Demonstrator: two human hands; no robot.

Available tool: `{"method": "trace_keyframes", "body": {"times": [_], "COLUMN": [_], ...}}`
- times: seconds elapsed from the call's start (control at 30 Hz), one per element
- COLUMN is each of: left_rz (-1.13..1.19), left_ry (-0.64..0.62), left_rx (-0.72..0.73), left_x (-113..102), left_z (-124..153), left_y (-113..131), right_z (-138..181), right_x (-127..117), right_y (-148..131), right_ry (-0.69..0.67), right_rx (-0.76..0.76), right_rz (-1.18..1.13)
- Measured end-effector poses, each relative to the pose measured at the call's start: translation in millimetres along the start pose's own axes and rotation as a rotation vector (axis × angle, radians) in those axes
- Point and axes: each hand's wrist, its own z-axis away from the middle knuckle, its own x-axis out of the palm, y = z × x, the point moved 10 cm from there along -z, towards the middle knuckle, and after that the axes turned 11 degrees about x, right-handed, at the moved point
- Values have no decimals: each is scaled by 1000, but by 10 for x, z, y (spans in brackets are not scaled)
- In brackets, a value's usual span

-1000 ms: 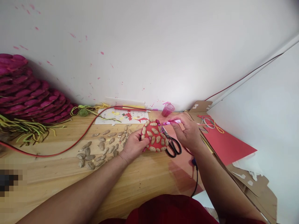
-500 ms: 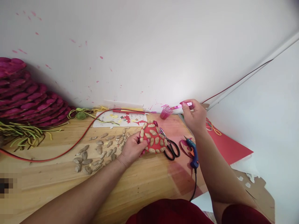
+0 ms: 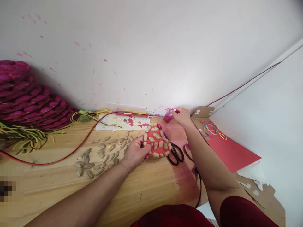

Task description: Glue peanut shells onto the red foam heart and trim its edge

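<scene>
My left hand (image 3: 139,149) grips a red piece with peanuts (image 3: 156,142) stuck over its face, upright above the table. In my right hand (image 3: 181,116) is a pink-stained paintbrush (image 3: 176,111), held at the mouth of a clear plastic cup of pink paint (image 3: 168,117) by the wall; its tip is hidden. Black-handled scissors (image 3: 175,154) lie just right of the peanut piece. My right forearm covers most of a blue glue gun; its cord (image 3: 200,189) runs to the front edge.
Loose peanuts (image 3: 99,164) are scattered left of my left hand. A stack of magenta-painted peanut layers (image 3: 35,97) stands far left, with yarn (image 3: 30,135) below. A red cord (image 3: 78,149) crosses the table. Red sheet (image 3: 234,148) and cardboard (image 3: 203,112) lie right.
My right hand has moved left and slightly down, bringing the paintbrush to the paint cup. My right forearm now covers most of the glue gun. My left hand still holds the peanut piece.
</scene>
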Motion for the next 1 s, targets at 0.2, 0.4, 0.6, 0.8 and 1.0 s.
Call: {"method": "trace_keyframes", "body": {"times": [0.2, 0.4, 0.6, 0.8, 1.0], "left_rz": [3, 15, 6, -7, -21], "left_ry": [-10, -21, -49, -52, -72], "left_rx": [8, 21, 36, 77, 136], "left_x": [8, 22, 53, 54, 68], "left_z": [-10, -11, -19, -21, -25], "left_y": [0, 20, 28, 51, 109], "right_z": [5, 65, 208, 902, 1512], "right_x": [-34, -102, -456, -966, -1042], "right_y": [28, -33, -45, -287, -660], "right_ry": [9, 18, 129, 244, 235], "right_rx": [51, 28, 1, -134, -310], "right_rz": [40, 1, -133, -586, -630]}}
